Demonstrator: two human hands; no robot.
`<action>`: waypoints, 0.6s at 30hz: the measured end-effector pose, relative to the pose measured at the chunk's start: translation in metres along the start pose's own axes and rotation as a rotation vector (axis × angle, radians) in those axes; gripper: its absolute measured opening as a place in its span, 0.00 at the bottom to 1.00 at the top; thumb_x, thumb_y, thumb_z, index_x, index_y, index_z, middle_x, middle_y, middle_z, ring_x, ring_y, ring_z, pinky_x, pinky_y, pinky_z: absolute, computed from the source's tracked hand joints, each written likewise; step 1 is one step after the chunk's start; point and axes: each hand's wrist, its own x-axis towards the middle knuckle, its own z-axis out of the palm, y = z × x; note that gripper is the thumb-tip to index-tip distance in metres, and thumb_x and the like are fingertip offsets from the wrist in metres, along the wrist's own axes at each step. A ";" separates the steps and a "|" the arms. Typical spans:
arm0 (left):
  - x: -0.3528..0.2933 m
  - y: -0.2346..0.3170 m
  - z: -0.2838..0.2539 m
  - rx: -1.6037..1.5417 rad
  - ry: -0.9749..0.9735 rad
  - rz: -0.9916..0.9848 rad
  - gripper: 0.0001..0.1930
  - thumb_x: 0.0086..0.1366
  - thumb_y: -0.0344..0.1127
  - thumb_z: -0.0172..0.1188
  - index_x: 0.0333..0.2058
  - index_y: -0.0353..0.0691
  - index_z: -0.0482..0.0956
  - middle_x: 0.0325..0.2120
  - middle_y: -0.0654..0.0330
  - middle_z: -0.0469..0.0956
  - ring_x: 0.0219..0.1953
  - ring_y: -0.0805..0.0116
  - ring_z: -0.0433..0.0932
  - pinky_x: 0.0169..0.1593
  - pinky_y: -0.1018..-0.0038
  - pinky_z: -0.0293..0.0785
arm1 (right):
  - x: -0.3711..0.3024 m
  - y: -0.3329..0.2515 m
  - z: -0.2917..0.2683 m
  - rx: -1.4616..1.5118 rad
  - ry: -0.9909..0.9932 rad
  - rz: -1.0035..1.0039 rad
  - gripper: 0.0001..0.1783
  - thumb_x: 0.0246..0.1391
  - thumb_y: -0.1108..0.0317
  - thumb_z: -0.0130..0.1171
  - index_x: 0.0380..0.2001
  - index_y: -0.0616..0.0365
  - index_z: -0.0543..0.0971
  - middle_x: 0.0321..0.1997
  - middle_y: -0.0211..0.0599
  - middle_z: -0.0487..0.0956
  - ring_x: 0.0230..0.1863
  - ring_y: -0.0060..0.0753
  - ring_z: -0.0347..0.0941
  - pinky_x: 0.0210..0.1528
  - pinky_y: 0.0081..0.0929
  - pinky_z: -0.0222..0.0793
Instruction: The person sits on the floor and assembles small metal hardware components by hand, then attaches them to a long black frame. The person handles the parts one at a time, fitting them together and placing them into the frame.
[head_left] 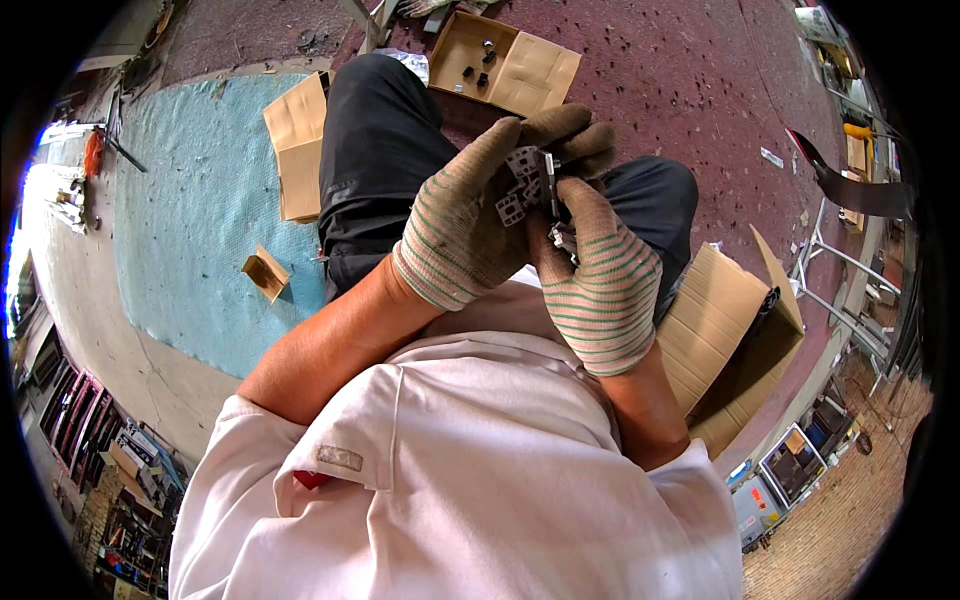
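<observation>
Dark-red flooring (740, 60) stretched toward two o'clock. Nearer the middle, toward one o'clock, the left hand (462, 225) cradled grey metal fittings (513, 208) — fingers curled behind them — while the right hand (598, 275) clamped a small metal piece (563, 240) beside them.

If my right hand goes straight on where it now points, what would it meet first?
The right hand would likely meet the metal parts first, then the left hand; depth is unclear.

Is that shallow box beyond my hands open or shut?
The box is open: its lid is folded out, with small black pieces showing inside.
</observation>
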 end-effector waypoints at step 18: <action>0.001 -0.001 -0.014 0.011 -0.020 -0.107 0.30 0.77 0.52 0.44 0.67 0.34 0.63 0.63 0.48 0.68 0.66 0.61 0.67 0.68 0.65 0.64 | 0.000 0.010 0.004 -0.063 -0.014 0.028 0.19 0.49 0.72 0.70 0.45 0.58 0.77 0.38 0.45 0.83 0.34 0.48 0.82 0.36 0.37 0.78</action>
